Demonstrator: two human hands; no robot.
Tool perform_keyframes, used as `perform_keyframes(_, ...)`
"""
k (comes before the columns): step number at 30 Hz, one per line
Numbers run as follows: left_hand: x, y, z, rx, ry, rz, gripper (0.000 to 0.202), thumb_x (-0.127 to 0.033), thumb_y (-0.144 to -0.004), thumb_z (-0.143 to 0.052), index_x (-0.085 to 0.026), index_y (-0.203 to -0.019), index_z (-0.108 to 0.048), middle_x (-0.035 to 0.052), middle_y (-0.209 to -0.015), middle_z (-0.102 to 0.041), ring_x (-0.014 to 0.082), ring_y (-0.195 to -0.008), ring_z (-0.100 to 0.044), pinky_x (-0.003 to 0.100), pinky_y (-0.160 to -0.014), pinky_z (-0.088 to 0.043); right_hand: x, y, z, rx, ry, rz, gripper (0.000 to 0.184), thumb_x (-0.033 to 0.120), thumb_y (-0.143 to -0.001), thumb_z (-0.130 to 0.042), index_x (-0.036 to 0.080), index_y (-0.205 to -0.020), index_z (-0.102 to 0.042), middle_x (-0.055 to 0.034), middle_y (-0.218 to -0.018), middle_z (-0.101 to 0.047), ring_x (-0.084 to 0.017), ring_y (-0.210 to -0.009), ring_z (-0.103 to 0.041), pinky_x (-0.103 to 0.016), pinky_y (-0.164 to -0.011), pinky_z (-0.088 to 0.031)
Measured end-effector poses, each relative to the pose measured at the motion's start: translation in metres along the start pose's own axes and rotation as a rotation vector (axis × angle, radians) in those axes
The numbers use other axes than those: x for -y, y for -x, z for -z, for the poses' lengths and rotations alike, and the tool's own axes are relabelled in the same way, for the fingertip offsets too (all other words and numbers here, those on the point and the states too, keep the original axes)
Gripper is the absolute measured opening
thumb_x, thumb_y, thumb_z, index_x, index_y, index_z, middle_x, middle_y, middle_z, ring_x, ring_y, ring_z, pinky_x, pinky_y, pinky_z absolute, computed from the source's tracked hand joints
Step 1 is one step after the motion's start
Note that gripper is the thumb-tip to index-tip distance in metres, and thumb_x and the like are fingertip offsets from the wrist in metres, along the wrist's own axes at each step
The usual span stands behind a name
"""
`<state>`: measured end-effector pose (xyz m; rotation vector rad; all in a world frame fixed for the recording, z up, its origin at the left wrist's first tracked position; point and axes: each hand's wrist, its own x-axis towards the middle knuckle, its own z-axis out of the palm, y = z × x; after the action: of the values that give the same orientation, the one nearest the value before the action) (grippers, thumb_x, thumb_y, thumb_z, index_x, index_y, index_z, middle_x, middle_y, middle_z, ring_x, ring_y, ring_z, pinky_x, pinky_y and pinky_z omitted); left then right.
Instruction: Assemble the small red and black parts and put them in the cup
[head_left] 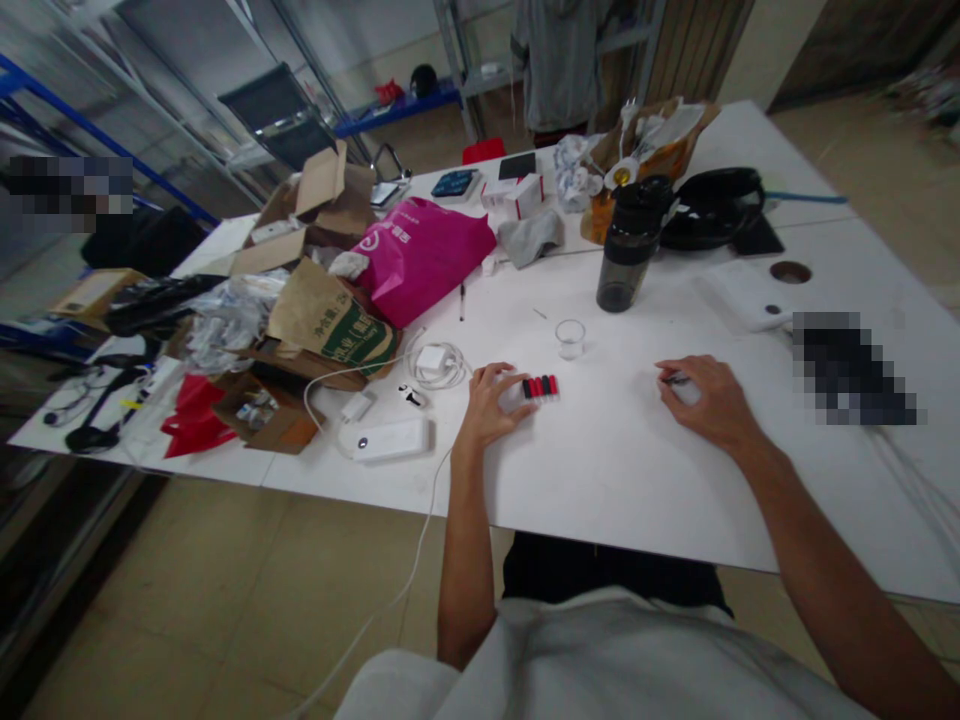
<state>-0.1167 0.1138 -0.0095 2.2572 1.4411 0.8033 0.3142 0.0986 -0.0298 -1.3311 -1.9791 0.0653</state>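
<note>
You have two hands: one left hand and one right hand. You see at least four red and black cylinders, too small to count surely, one clear cup, one dark bottle and one pink bag.

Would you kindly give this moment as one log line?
left hand: at red and black pieces, contact unclear | right hand: pinching small dark item | clear cup: beyond pieces

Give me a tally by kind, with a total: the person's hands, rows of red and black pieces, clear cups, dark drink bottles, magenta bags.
Hands: 2 (left hand, right hand)
Row of red and black pieces: 1
Clear cup: 1
Dark drink bottle: 1
Magenta bag: 1
Total: 6
</note>
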Motion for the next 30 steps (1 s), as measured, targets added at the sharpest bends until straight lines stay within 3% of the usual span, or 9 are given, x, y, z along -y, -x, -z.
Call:
perform_keyframes(15, -0.005, 0.000, 0.002, -0.007, 0.012, 0.002, 0.061, -0.048, -0.089, -0.104, -0.037, -0.144, -0.081, 0.0115, -0.155, -0.068, 0.0387, -0.144, -0.061, 0.063, -0.132, -0.045, 0.004, -0.001, 0.002, 0.006, 0.002, -0.008, 0.026, 0.026, -0.101, -0.071, 0.027, -0.126, -0.076, -0.0091, -0.107, -0.084, -0.037, -0.103, -0.076, -0.057, -0.098, -0.058)
perform_keyframes(20, -0.006, 0.001, 0.003, -0.022, 0.000, -0.002, 0.065, -0.047, -0.086, -0.107, -0.034, -0.144, -0.082, 0.0119, -0.154, -0.069, 0.0387, -0.144, -0.061, 0.062, -0.131, -0.046, 0.006, -0.002, 0.003, -0.031, 0.010, -0.005, 0.025, 0.030, -0.103, -0.074, 0.025, -0.126, -0.077, -0.0129, -0.119, -0.084, -0.038, -0.110, -0.078, -0.058, -0.101, -0.060)
perform_keyframes(24, -0.009, 0.002, 0.006, -0.017, -0.042, 0.033, 0.066, -0.049, -0.085, -0.108, -0.034, -0.143, -0.082, 0.0107, -0.155, -0.069, 0.0382, -0.146, -0.060, 0.061, -0.132, -0.045, 0.021, -0.009, 0.002, -0.048, -0.058, 0.047, 0.031, 0.037, -0.105, -0.079, 0.026, -0.134, -0.077, -0.0139, -0.126, -0.083, -0.039, -0.118, -0.078, -0.061, -0.107, -0.061)
perform_keyframes(30, -0.010, 0.003, 0.011, -0.023, -0.066, 0.053, 0.063, -0.045, -0.083, -0.109, -0.036, -0.140, -0.083, 0.0083, -0.157, -0.070, 0.0377, -0.148, -0.059, 0.060, -0.133, -0.045, 0.064, -0.030, -0.023, 0.119, -0.195, 0.178, 0.043, 0.044, -0.109, -0.080, 0.028, -0.148, -0.071, -0.0143, -0.140, -0.081, -0.040, -0.131, -0.078, -0.066, -0.119, -0.060)
